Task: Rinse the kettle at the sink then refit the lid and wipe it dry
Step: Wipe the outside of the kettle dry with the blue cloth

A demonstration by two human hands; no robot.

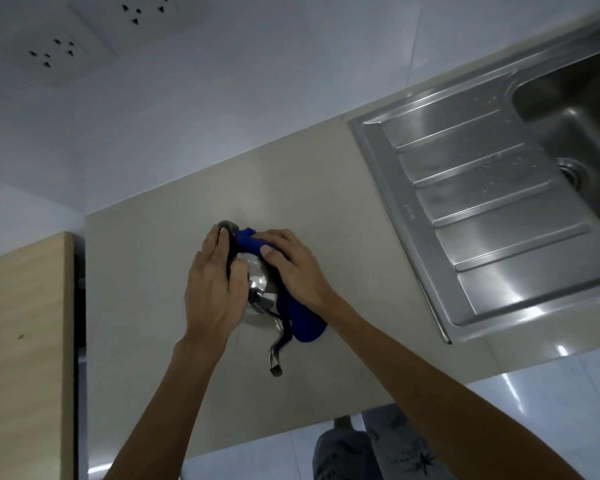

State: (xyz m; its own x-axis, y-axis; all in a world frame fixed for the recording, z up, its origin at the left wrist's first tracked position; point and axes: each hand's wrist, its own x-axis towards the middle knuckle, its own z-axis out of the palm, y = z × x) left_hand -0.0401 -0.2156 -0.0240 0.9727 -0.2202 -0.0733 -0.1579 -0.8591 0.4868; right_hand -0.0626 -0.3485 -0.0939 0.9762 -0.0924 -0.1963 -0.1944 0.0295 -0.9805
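Note:
A shiny steel kettle (258,289) stands on the beige counter (153,271), its thin spout (276,355) pointing toward me. My left hand (212,289) grips the kettle's black handle on its left side, fingers curled over it. My right hand (291,268) presses a blue cloth (303,320) against the kettle's top and right side, thumb pinching the cloth near the lid. The lid is mostly hidden under my hands and the cloth.
A stainless sink (568,116) with a ribbed, water-spotted drainboard (482,209) sits to the right. A wooden cabinet top (25,323) lies left of the counter. White tiled wall with sockets (56,50) is behind.

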